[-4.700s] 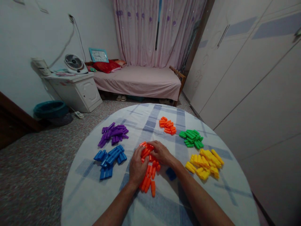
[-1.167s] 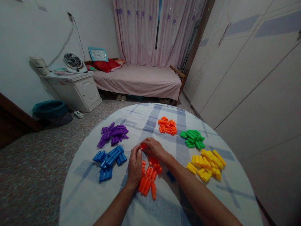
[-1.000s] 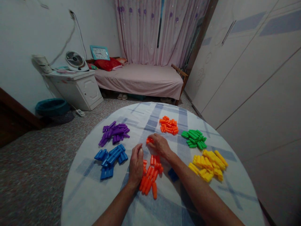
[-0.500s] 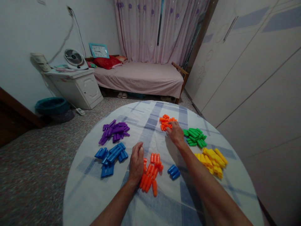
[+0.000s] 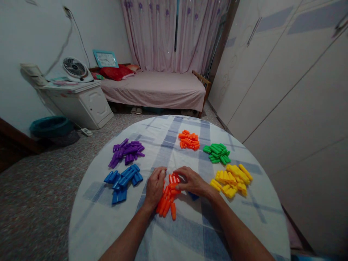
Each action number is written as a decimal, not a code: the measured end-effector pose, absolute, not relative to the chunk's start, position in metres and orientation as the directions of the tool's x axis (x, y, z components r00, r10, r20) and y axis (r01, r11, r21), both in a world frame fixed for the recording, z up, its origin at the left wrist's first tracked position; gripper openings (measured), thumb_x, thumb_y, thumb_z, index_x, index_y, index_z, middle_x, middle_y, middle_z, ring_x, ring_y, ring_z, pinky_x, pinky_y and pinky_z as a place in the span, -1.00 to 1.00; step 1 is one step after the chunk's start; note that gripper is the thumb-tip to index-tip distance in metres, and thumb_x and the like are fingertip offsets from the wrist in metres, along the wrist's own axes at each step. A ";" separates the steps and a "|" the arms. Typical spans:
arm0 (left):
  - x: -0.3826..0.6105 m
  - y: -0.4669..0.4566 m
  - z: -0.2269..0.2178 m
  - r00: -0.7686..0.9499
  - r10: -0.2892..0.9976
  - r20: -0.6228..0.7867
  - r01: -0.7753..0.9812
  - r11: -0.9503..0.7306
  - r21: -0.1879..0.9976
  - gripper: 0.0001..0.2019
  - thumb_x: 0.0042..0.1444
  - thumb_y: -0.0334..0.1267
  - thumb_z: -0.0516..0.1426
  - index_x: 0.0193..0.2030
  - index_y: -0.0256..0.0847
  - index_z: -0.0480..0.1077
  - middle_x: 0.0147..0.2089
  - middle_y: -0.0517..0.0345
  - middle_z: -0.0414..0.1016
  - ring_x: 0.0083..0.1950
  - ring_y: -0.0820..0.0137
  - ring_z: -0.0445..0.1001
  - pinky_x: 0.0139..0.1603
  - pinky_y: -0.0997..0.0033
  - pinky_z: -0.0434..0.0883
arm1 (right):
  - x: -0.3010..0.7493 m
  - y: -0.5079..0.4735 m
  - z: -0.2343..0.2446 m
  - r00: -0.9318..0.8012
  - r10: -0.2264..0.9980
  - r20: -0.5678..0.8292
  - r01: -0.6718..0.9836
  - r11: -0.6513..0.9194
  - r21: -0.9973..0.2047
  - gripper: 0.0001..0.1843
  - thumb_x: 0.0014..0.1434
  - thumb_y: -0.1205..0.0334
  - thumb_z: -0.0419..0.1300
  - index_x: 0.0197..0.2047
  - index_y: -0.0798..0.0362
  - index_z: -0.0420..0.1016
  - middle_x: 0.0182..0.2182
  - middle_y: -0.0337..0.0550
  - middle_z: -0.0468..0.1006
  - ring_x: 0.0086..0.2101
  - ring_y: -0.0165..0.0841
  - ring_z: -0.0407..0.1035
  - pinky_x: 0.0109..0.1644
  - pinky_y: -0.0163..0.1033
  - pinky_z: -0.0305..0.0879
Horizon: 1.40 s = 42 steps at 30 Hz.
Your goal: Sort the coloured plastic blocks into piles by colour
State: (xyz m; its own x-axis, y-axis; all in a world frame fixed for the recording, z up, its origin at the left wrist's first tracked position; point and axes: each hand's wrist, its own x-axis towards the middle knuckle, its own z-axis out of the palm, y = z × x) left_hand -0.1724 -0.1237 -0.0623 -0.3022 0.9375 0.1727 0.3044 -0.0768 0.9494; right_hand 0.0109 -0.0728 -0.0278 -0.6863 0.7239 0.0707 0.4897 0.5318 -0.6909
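Observation:
A heap of red-orange plastic pieces [image 5: 168,198] lies near the front of the round table [image 5: 89,221]. My left hand [image 5: 154,186] rests on the heap's left side with fingers curled together. My right hand [image 5: 191,181] has its fingertips closed on the pieces at the heap's far end. A few blue pieces [image 5: 193,197] peek out beneath my right wrist. Beyond the hands sits an orange pile [image 5: 188,140].
Purple [image 5: 125,152] and blue [image 5: 123,178] piles lie to the left, green [image 5: 216,153] and yellow [image 5: 232,179] piles to the right. Past the table stand a bed [image 5: 154,88], a white cabinet [image 5: 78,101] with a fan, and wardrobes along the right.
My right hand went out to the far orange pile and has come back to the near heap. The left hand stayed on the heap.

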 end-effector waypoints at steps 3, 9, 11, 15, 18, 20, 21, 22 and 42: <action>-0.173 -0.124 -0.064 -0.281 0.946 0.160 0.307 -0.069 0.949 -0.67 0.23 -0.08 -0.04 -0.14 -0.18 0.47 -0.09 0.04 0.50 -0.04 0.30 0.46 0.02 0.28 0.38 | 0.008 -0.074 -0.034 -0.635 0.762 0.131 0.501 0.534 -0.681 -0.57 0.06 0.08 0.32 0.00 0.02 0.46 -0.17 -0.14 0.47 -0.15 -0.31 0.33 -0.03 -0.21 0.26; -0.174 -0.124 -0.065 -0.287 0.941 0.178 0.302 -0.087 0.949 -0.68 0.23 -0.08 -0.03 -0.15 -0.18 0.47 -0.11 0.05 0.50 -0.06 0.30 0.46 0.00 0.31 0.38 | 0.012 -0.071 -0.041 -0.529 0.844 0.091 0.557 0.426 -0.713 -0.66 0.13 0.29 0.21 0.02 0.03 0.45 -0.27 -0.21 0.43 -0.29 -0.40 0.33 -0.16 -0.29 0.26; -0.174 -0.124 -0.065 -0.287 0.943 0.169 0.298 -0.080 0.951 -0.68 0.23 -0.09 -0.03 -0.14 -0.19 0.47 -0.11 0.04 0.50 -0.06 0.30 0.46 -0.01 0.30 0.38 | 0.014 -0.070 -0.041 -0.535 0.842 0.068 0.575 0.422 -0.701 -0.64 0.12 0.35 0.19 0.02 0.05 0.45 -0.29 -0.21 0.43 -0.30 -0.40 0.32 -0.17 -0.29 0.26; -0.173 -0.124 -0.064 -0.271 0.949 0.163 0.304 -0.076 0.950 -0.67 0.23 -0.08 -0.04 -0.13 -0.19 0.46 -0.09 0.03 0.50 -0.03 0.29 0.45 0.03 0.28 0.36 | 0.016 -0.073 -0.037 -0.613 0.786 0.076 0.559 0.500 -0.662 -0.54 0.11 0.33 0.19 0.11 0.02 0.40 -0.18 -0.15 0.41 -0.22 -0.37 0.32 -0.10 -0.27 0.26; -0.173 -0.125 -0.062 -0.271 0.949 0.163 0.305 -0.076 0.949 -0.68 0.23 -0.09 -0.03 -0.14 -0.19 0.47 -0.09 0.03 0.50 -0.03 0.29 0.46 0.04 0.27 0.36 | 0.014 -0.077 -0.033 -0.681 0.725 0.099 0.550 0.597 -0.584 -0.49 0.08 0.33 0.21 0.13 -0.04 0.39 -0.10 -0.12 0.39 -0.13 -0.32 0.30 -0.02 -0.24 0.23; -0.172 -0.125 -0.062 -0.274 0.948 0.163 0.305 -0.075 0.949 -0.69 0.23 -0.10 -0.03 -0.15 -0.18 0.47 -0.09 0.03 0.50 -0.03 0.29 0.46 0.04 0.26 0.36 | 0.011 -0.080 -0.031 -0.690 0.717 0.099 0.575 0.626 -0.527 -0.48 0.04 0.33 0.24 0.11 -0.05 0.40 -0.10 -0.11 0.39 -0.13 -0.30 0.29 -0.03 -0.23 0.22; -0.172 -0.125 -0.061 -0.276 0.947 0.164 0.307 -0.075 0.949 -0.69 0.23 -0.10 -0.03 -0.15 -0.18 0.47 -0.09 0.04 0.51 -0.03 0.29 0.46 0.04 0.26 0.36 | 0.009 -0.081 -0.030 -0.681 0.725 0.101 0.593 0.628 -0.504 -0.49 0.04 0.32 0.25 0.10 -0.05 0.40 -0.11 -0.11 0.39 -0.14 -0.30 0.29 -0.05 -0.24 0.22; -0.172 -0.125 -0.061 -0.278 0.946 0.165 0.308 -0.075 0.948 -0.69 0.23 -0.10 -0.03 -0.15 -0.18 0.47 -0.10 0.03 0.51 -0.04 0.29 0.46 0.04 0.26 0.36 | 0.007 -0.082 -0.029 -0.667 0.737 0.105 0.613 0.624 -0.485 -0.52 0.05 0.31 0.24 0.08 -0.04 0.41 -0.13 -0.11 0.39 -0.16 -0.30 0.29 -0.07 -0.24 0.22; -0.173 -0.124 -0.065 -0.257 0.950 0.175 0.324 -0.086 0.942 -0.67 0.26 -0.10 -0.07 -0.12 -0.19 0.46 -0.07 0.03 0.47 -0.02 0.32 0.45 0.04 0.30 0.37 | 0.030 0.045 -0.028 -0.045 0.904 0.425 0.885 0.233 -0.404 -0.73 0.08 0.33 0.12 -0.10 0.14 0.39 -0.15 0.03 0.45 -0.13 -0.21 0.31 -0.04 -0.18 0.21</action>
